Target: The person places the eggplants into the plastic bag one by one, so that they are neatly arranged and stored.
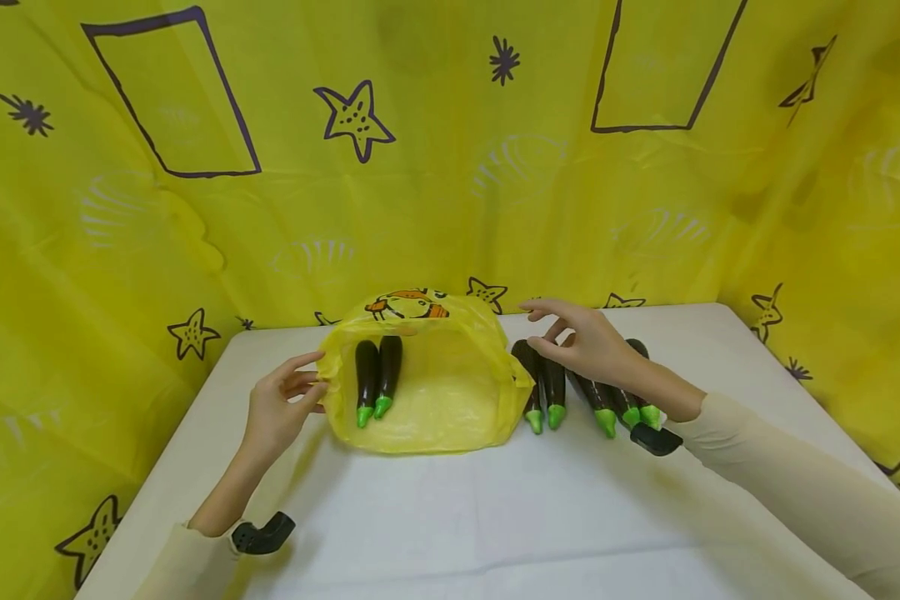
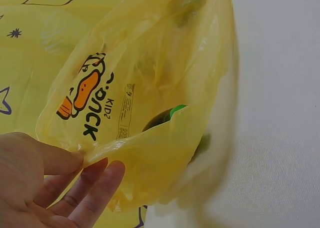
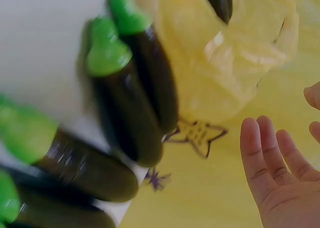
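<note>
My left hand [image 1: 276,408] pinches the left rim of a yellow plastic bag [image 1: 450,408], which lies on its side with its mouth toward me. Inside the bag, on the left, two dark eggplants [image 1: 367,379] with green stems lie side by side. In the left wrist view, thumb and fingers grip the bag's edge near a printed duck [image 2: 86,90]. My right hand [image 1: 588,343] hovers over more eggplants to the right of the bag, fingers spread and holding nothing. Two of these eggplants [image 1: 554,392] lie close by the bag, beneath that hand.
Several more eggplants [image 1: 606,408] lie farther right, partly covered by the right forearm in the head view. A white table [image 1: 435,517] carries everything. Behind it hangs a yellow curtain [image 1: 420,217] with starfish and shell drawings.
</note>
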### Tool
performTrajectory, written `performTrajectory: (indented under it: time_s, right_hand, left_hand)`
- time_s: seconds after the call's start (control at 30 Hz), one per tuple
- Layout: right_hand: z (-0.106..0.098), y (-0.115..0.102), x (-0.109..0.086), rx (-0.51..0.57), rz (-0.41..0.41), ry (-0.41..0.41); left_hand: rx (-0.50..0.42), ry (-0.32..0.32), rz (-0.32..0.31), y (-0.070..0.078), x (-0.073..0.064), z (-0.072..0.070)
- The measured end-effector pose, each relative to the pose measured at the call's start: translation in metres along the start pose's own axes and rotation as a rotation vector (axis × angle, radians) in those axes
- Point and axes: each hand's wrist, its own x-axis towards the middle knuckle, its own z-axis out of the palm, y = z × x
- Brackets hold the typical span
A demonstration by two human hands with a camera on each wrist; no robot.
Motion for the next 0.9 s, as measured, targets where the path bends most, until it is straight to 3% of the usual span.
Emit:
performTrajectory:
  time_s: [0.47,0.9]
  right_hand:
    - [-0.040,0.036,-0.036,-0.146,0.101,0.033]
    - [-0.068,0.053,-0.063,-0.175,0.345,-0.100]
  left_hand:
    - [-0.001,0.014,-0.012,-0.002,-0.001,-0.002]
    - [0.011,0.011,-0.014,-0.005,0.000,-0.004]
